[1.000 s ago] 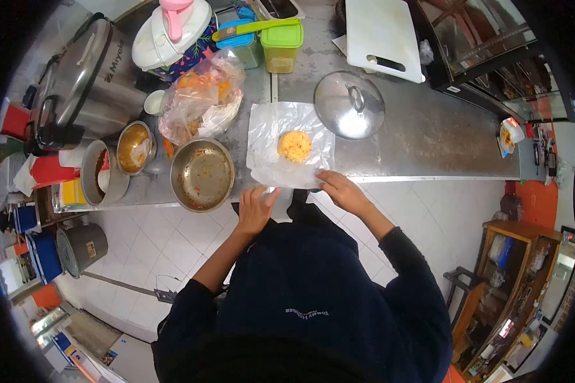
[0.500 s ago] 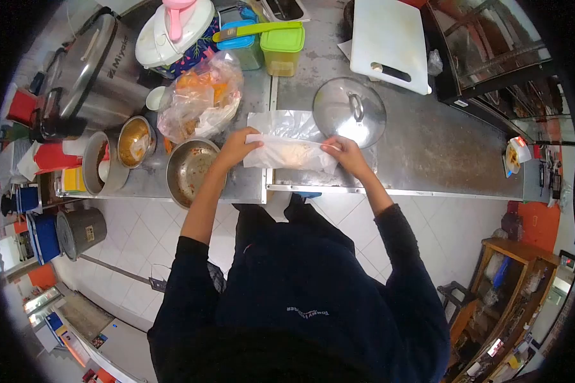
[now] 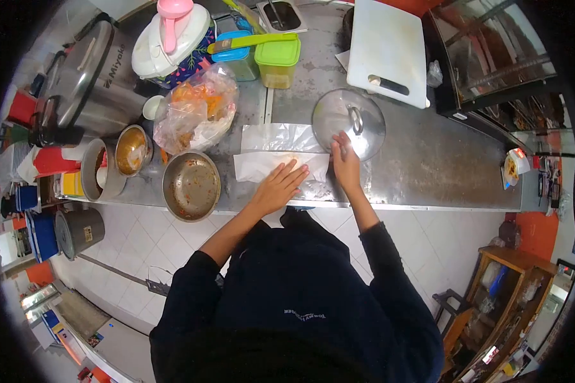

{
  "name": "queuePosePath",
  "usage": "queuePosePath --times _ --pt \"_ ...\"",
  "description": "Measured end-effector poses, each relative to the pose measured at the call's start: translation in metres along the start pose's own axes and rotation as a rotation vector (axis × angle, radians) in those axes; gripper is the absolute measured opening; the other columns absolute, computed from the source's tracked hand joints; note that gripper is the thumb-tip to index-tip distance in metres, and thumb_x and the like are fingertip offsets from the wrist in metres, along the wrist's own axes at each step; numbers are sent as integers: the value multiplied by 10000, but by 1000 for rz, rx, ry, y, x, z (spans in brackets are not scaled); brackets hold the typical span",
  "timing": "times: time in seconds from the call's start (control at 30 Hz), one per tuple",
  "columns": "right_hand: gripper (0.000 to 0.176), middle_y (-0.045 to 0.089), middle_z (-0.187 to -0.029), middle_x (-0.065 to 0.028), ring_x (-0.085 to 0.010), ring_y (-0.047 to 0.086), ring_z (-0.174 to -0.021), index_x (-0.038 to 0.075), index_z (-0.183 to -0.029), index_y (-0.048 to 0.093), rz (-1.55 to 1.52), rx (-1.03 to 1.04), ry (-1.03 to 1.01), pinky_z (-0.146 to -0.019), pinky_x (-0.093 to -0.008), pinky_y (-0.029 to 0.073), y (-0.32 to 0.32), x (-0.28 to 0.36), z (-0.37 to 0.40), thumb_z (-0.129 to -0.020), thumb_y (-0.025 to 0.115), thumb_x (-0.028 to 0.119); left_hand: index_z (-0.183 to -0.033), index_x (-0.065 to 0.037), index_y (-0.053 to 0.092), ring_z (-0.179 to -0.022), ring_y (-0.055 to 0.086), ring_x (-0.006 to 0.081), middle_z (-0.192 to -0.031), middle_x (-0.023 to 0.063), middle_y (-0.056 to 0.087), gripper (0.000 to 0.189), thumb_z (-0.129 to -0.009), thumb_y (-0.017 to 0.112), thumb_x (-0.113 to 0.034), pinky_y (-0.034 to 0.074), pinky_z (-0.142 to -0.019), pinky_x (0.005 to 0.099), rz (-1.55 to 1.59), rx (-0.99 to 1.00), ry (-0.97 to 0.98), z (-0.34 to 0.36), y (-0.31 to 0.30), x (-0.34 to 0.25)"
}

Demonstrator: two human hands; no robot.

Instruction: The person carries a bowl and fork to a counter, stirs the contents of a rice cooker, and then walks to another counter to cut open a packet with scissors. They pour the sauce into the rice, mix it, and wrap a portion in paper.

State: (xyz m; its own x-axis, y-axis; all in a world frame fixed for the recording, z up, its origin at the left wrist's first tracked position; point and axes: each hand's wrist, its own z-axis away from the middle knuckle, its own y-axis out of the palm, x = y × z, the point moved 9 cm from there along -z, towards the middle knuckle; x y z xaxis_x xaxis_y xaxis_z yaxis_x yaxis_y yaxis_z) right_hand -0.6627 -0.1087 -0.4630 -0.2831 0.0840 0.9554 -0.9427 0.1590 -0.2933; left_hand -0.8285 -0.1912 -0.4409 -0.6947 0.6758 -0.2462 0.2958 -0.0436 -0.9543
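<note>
2 hands lay on a folded paper wrap (image 3: 262,165) near the front edge of the steel bench (image 3: 428,150). The left hand (image 3: 280,185) was flat and palm down, fingers straight and slightly spread. It pressed on the near fold and gripped nothing. Its arm came in from the lower left, bent at the elbow, in a dark sleeve. The right hand (image 3: 346,161) pointed forward at the wrap's right end with the fingers close together. Whether it pinched the paper could not be told. Its fingertips were at the near rim of a glass lid (image 3: 358,115) lying flat on the bench.

Just left of the wrap sat 1 steel bowl (image 3: 191,186) smeared with orange. Behind the bowl was a plastic bag (image 3: 195,115) of orange food, touching the wrap's far corner. Further left stood a small pot (image 3: 133,150) and a rice cooker (image 3: 96,70). At the back were a green container (image 3: 278,59) and a white cutting board (image 3: 390,45) — both well apart from the hands.
</note>
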Motion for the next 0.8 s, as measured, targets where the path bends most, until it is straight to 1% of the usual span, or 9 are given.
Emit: queuePosePath --times 0.07,0.13,0.23,0.37,0.47,0.53,0.6,0.73,0.8 --pt "427 591 -1113 -158 -233 615 -847 9 -1266 425 110 46 10 -767 -313 471 -2 0 -4 -877 542 140 -1361 -108 361 -1325 279 238 -1418 17 343 623 -798 576 -263 193 -1084 397 -12 0 11 0 1 3" --pt "517 499 -1252 -149 -296 531 -1059 87 -1300 424 691 98 -523 -856 -412 438 13 44 1 -825 600 189 -1338 -129 403 -1323 283 233 -1407 10 359 591 -791 589 -251 202 -1084 387 19 -19 4 0 3 5" --pt "580 374 -1367 -123 -352 360 -1240 190 -1317 425 1011 187 -789 -917 -553 361 48 70 -13 -783 629 289 -1305 -191 453 -1324 277 249 -1402 7 361 551 -779 609 -243 212 -1079 441 55 -42 -29 -3 5 8" --pt "612 316 -1404 -112 -395 258 -1300 269 -1334 393 1096 236 -693 -915 -692 240 35 31 -37 -774 620 363 -1279 -244 478 -1328 261 274 -1405 4 353 529 -771 623 -251 209 -1066 517 -2 -69 -61 -5 2 15" --pt "615 351 -1376 -126 -381 291 -1284 234 -1338 391 1225 225 -520 -910 -701 223 13 21 -50 -777 620 338 -1274 -267 480 -1332 245 291 -1412 3 340 524 -771 628 -262 189 -1056 566 -26 -31 -64 -5 4 14" --pt "576 468 -1252 -134 -356 392 -1197 174 -1295 441 1205 114 -652 -908 -641 282 24 30 -64 -769 626 317 -1273 -237 483 -1331 248 290 -1409 6 342 506 -786 610 -284 182 -1061 562 12 -38 -57 -7 0 15" --pt "504 549 -1097 -116 -326 470 -1074 119 -1179 520 549 394 -680 -877 -566 335 62 39 -69 -748 651 345 -1275 -216 478 -1329 250 293 -1403 25 345 499 -798 596 -300 182 -1066 550 15 -43 -75 -7 1 17" --pt "441 578 -996 -103 -293 504 -993 107 -1066 561 757 469 -692 -819 -474 384 118 40 -68 -716 694 340 -1283 -138 456 -1314 274 299 -1367 84 369 508 -829 555 -344 198 -1081 486 106 -110 -172 -8 3 30" --pt "443 589 -963 -121 -281 539 -936 84 -1020 565 923 783 -570 -766 -401 419 139 17 -72 -684 734 318 -1279 -118 452 -1306 285 298 -1346 102 383 514 -832 553 -351 213 -1078 463 117 -108 -207 -8 3 36"
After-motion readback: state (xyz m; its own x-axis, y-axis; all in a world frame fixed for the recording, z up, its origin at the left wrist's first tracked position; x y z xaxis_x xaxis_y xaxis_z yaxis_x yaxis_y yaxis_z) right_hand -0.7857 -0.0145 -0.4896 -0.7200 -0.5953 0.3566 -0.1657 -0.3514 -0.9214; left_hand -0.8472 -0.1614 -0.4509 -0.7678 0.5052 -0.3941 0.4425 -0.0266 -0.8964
